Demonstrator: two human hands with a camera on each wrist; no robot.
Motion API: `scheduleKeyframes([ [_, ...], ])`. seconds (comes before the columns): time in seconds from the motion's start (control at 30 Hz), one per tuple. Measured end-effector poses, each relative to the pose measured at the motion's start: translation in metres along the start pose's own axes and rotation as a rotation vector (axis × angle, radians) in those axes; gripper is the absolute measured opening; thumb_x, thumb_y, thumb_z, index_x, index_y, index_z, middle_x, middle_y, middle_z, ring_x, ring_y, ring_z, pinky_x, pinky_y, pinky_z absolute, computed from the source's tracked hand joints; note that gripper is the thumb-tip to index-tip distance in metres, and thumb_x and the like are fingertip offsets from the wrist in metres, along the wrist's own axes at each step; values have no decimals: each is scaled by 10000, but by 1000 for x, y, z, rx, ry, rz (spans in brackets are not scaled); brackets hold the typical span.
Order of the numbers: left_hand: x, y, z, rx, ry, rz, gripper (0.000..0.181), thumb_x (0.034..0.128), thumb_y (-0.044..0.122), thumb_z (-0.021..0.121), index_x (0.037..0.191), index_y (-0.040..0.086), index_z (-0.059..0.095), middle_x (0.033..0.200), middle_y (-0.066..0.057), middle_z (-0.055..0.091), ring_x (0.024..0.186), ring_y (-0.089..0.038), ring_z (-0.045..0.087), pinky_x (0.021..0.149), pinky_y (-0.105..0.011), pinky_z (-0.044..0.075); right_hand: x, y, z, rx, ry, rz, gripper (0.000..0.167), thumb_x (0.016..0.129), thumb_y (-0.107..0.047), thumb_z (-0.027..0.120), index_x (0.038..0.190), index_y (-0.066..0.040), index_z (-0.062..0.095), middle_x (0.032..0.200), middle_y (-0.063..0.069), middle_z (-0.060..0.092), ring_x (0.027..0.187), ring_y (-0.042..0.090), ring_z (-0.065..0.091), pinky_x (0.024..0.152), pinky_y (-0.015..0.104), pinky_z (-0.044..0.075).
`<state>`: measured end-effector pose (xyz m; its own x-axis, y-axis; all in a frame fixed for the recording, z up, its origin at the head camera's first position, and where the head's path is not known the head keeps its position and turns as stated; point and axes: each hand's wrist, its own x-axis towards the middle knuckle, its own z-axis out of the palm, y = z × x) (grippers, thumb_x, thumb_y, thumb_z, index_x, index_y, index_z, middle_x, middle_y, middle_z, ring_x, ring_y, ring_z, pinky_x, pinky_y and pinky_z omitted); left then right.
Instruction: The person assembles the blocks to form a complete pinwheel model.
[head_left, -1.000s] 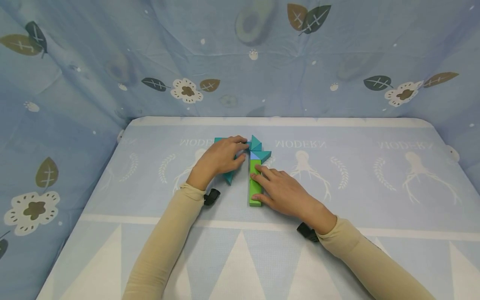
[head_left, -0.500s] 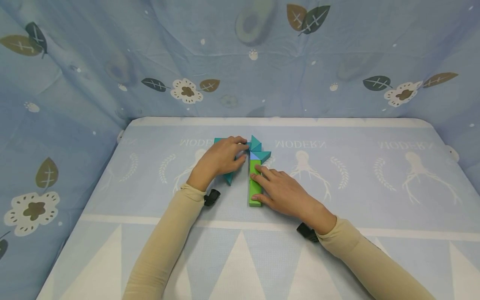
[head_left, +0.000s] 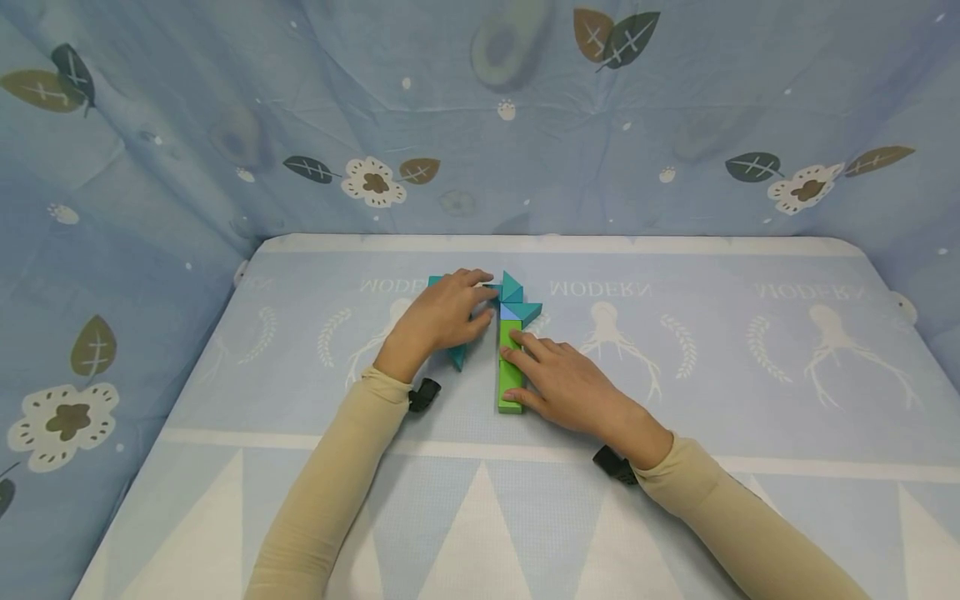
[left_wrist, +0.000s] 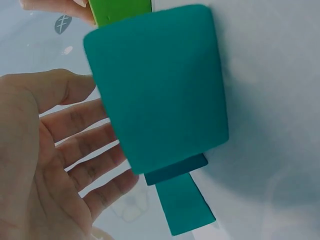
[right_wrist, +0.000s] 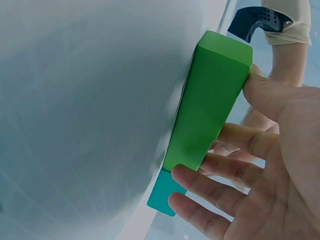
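Note:
Two green blocks [head_left: 511,379] lie end to end on the table. At their far end are a small light-blue triangle [head_left: 507,312] and several teal triangular blocks [head_left: 512,288]. My right hand [head_left: 566,379] rests its fingertips and thumb on the green blocks from the right, fingers mostly extended. On the left, my left hand [head_left: 442,308] spreads its fingers over more teal blocks [head_left: 457,357], which it partly hides. Its fingertips reach the teal pieces beside the green column. In the left wrist view a large teal block [left_wrist: 160,90] stands in front of the extended fingers.
The pale blue patterned table [head_left: 675,333] reaches back to a hanging blue cloth [head_left: 480,125] printed with leaves and flowers. A dark wrist device [head_left: 424,394] is on the left wrist, another [head_left: 615,464] on the right.

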<state>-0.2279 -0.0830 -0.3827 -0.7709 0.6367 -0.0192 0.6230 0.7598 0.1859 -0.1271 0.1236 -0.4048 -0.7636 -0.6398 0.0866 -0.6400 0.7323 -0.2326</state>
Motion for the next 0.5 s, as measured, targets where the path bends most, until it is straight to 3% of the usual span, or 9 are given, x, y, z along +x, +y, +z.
scheduleKeyframes([
  [0.13,-4,-9,-6,-23,37,-17,397,991,285,565,1339,102,613,1454,-107,501,1318,-316,489,1095,-476,400,0,0,0,1,2,-4,581,945,-445,608,1393,-82,537,1478,139,449,1258,309,537,979,481,477],
  [0.33,-12,-36,-18,-70,81,-97,383,984,252,585,1327,85,621,1423,-121,524,1297,-323,500,1089,-476,402,1,-1,-1,14,-8,4,589,944,-448,608,1398,-80,531,1478,143,447,1268,320,531,992,485,472],
  [0.5,-16,-55,-19,-79,96,-138,344,955,203,634,1277,84,662,1365,-132,564,1256,-327,526,1031,-479,448,0,-1,-1,16,-3,8,596,939,-447,617,1399,-78,529,1480,148,446,1268,321,531,992,486,470],
])
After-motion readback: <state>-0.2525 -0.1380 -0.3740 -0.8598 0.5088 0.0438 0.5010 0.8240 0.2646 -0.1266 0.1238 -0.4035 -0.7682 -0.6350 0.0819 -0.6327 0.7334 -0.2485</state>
